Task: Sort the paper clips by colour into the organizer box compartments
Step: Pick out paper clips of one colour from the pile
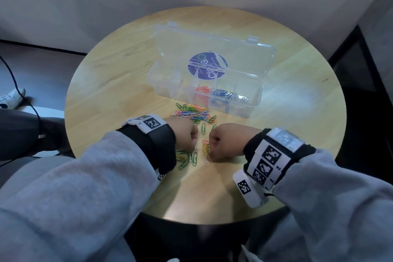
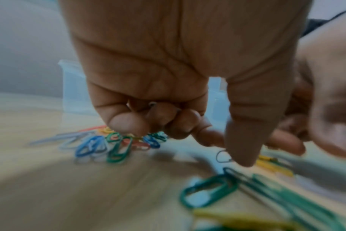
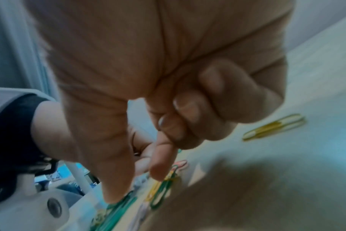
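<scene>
The clear organizer box point(image 1: 253, 103) stands open at the table's back, holding red clips point(image 1: 203, 89), blue clips point(image 1: 222, 93) and silver clips point(image 1: 242, 99) in separate compartments. A mixed pile of paper clips point(image 1: 195, 114) lies in front of it. My left hand point(image 1: 194, 148) point(image 2: 227, 153) has three fingers curled, and its thumb and forefinger pinch a thin pale clip point(image 2: 222, 156) at the table. My right hand point(image 1: 209, 153) point(image 3: 136, 184) reaches down with thumb and forefinger apart, touching green and yellow clips point(image 3: 160, 192). Green clips point(image 1: 187, 159) lie under the left wrist.
The round wooden table point(image 1: 287, 134) ends close to my body and drops to a dark floor on the right. The box lid point(image 1: 212, 49) lies open behind the box. A black cable point(image 1: 12, 78) and a white shoe point(image 1: 11, 98) are off to the left.
</scene>
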